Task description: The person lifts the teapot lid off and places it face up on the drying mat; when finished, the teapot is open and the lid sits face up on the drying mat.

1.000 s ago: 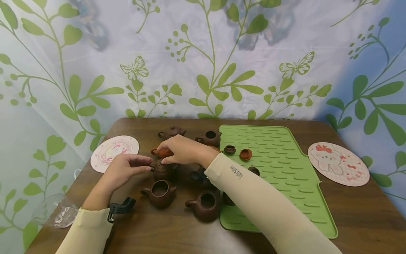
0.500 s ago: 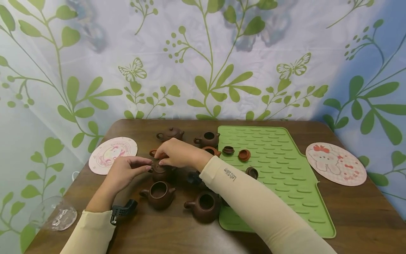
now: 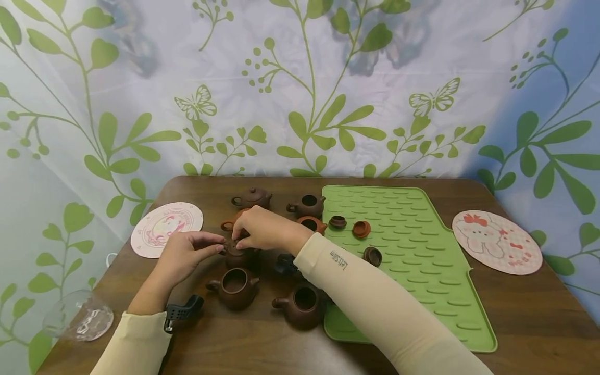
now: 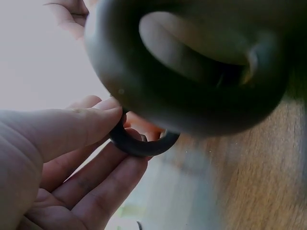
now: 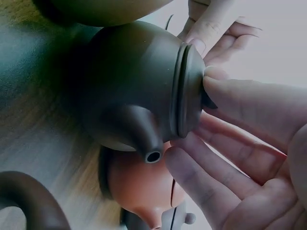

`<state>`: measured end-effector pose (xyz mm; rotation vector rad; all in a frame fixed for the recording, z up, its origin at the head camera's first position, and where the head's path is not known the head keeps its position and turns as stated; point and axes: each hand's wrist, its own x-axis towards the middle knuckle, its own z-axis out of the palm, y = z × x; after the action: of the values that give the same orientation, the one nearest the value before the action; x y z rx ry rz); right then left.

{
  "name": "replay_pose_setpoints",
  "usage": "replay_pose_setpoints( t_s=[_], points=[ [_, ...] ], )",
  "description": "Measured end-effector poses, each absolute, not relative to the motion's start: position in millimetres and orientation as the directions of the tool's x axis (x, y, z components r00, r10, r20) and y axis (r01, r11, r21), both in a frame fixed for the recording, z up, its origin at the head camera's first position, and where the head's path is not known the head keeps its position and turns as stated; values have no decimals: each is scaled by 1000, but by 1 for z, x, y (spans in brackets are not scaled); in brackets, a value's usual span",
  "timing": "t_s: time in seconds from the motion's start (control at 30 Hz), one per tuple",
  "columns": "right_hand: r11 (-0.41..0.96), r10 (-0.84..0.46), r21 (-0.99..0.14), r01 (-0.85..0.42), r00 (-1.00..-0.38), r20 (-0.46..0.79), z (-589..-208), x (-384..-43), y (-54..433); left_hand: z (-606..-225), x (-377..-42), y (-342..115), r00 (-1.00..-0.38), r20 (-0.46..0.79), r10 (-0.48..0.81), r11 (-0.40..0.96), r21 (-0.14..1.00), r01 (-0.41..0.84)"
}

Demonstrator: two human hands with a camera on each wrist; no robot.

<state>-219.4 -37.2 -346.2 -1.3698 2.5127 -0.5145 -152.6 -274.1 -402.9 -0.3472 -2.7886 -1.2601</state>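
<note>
Round, dark-brown teapot (lidded)

Right sleeve: "Let'sSlim" is printed near the cuff in small dark letters; in the head view the words stand upside down.
Right mat: red letters run by its near edge, but they are too small to be read.
Left mat: a curved line of pink letters follows its far rim, also too small.
Clear cup: white marks; whether they are letters, one cannot tell.
</note>
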Motion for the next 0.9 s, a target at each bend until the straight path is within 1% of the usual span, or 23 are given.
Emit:
replay_pose_setpoints(
  t_s=[0.17,0.5,0.8,0.9],
  points=[
    [485,-847,-427,-763,-531,-15,-348,-220,-37,-404,-151,-274,-972,157,175,645,728,233],
    [458,-860,-425,-781,-511,12,-348,-221,-35,-405,-151,-273,-975,157,159,661,717,223],
    [427,-859,-473,-771,-509,53,-348,-221,-30,-404,-151,-272,-975,159,154,664,714,221],
    [426,-854,-492,-759,-516,58,-346,-220,-27,-403,-150,-272,-975,161,153,667,711,222]
  ],
)
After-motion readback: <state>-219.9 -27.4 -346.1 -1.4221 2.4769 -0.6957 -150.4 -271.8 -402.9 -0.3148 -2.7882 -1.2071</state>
